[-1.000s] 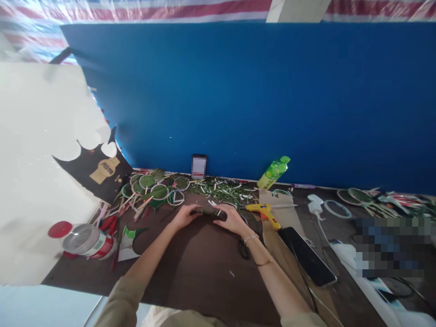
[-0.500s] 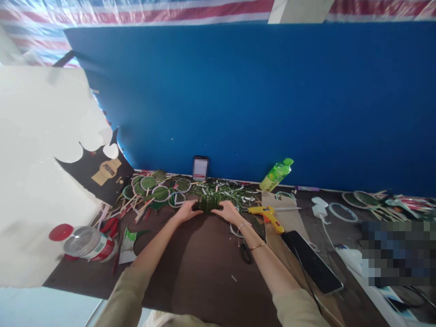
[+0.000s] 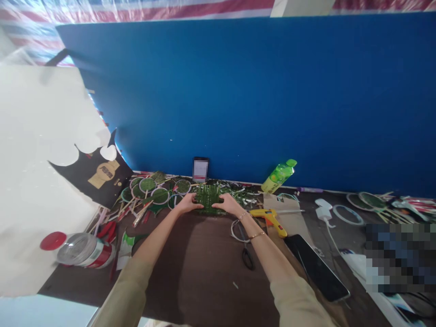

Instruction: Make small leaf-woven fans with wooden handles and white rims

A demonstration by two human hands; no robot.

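Between my hands is a woven green leaf mat (image 3: 208, 199), its face turned up toward me. My left hand (image 3: 187, 204) pinches its left edge, thumb in front. The right edge is gripped by my right hand (image 3: 228, 204) in the same way. Behind the mat lies a heap of cut green and white strips (image 3: 240, 195). Scissors (image 3: 248, 256) with black handles rest near my right forearm, partly under a whitish ring (image 3: 235, 230).
Round green fans (image 3: 147, 185) on sticks pile up at left, beside a jar (image 3: 85, 250) with a red lid. A yellow glue gun (image 3: 270, 220), a phone (image 3: 316, 268) and a leaning green bottle (image 3: 279, 176) are at right. A small screen (image 3: 200, 170) stands against the blue board.
The leaf mat has tilted up, so more of its woven face shows. Both hands still hold its sides. The view has shifted slightly.
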